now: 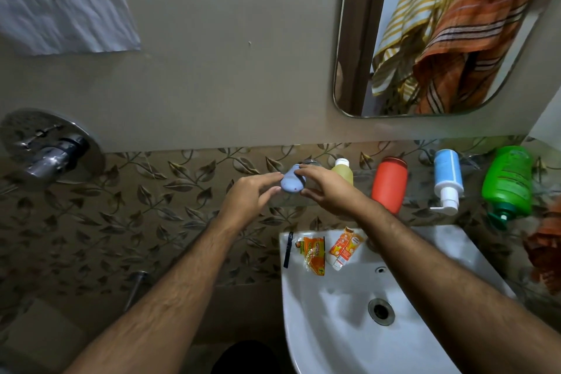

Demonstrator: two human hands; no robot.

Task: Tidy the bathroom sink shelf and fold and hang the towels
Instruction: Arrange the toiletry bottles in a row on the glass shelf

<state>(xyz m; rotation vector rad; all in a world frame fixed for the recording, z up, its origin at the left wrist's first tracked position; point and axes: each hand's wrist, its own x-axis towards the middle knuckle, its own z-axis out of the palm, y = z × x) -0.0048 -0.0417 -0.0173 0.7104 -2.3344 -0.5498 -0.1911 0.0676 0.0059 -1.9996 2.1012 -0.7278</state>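
A small lilac-blue bottle (pixel 290 183) is held at the left end of the glass shelf (pixel 422 182) above the sink. My left hand (pixel 252 196) pinches its left side and my right hand (pixel 324 188) grips its right side and top. Along the shelf to the right stand a yellow bottle (pixel 344 170), a red bottle (pixel 389 184), a white and blue pump bottle (pixel 448 180) and a green bottle (pixel 508 181). In the mirror (pixel 358 39) a yellow striped towel (pixel 416 15) and an orange striped towel (pixel 479 33) hang bunched.
On the white sink's rim (pixel 306 328) lie an orange sachet (pixel 312 255), an orange and white tube (pixel 344 247) and a dark thin item (pixel 289 249). A chrome wall valve (pixel 50 150) is at the left. A white cloth (pixel 60 0) hangs at the upper left. Orange cloth (pixel 543 249) shows at the right edge.
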